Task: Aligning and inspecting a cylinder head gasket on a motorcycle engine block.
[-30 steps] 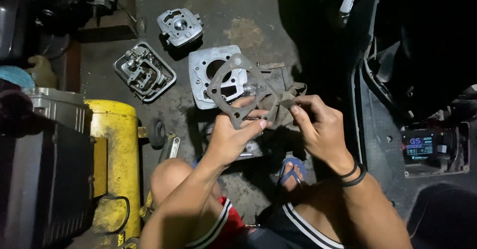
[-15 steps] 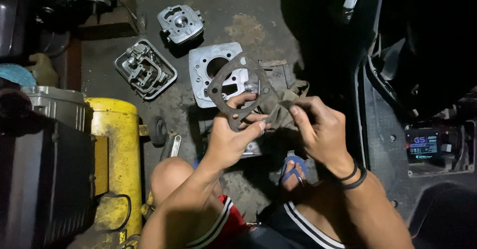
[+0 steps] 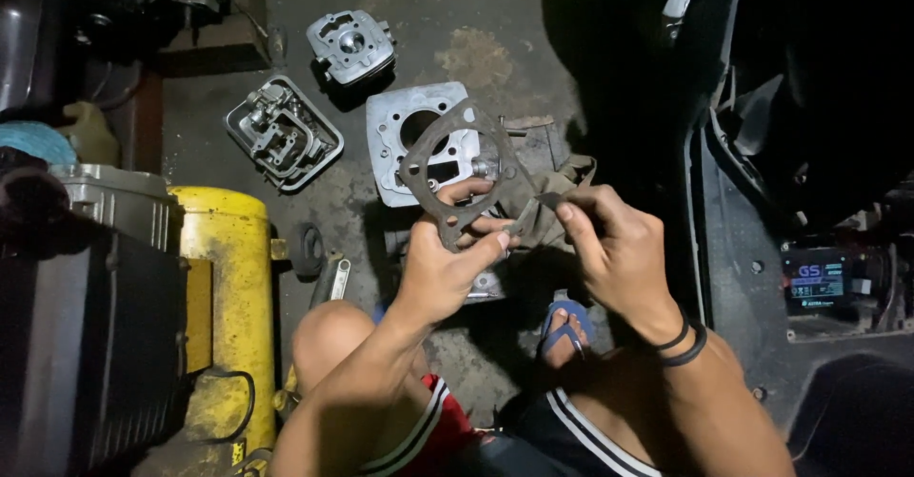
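Two hands (image 3: 447, 268) (image 3: 614, 248) hold gasket (image 3: 457, 168), seemingly angled up-left.

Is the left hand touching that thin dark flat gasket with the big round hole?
Touching. The head view shows the left hand pinching the thin dark flat gasket at its lower edge, thumb over the front and fingers behind it.

Dim, with light pooled at the centre, deep black shadow on the right, sharp focus.
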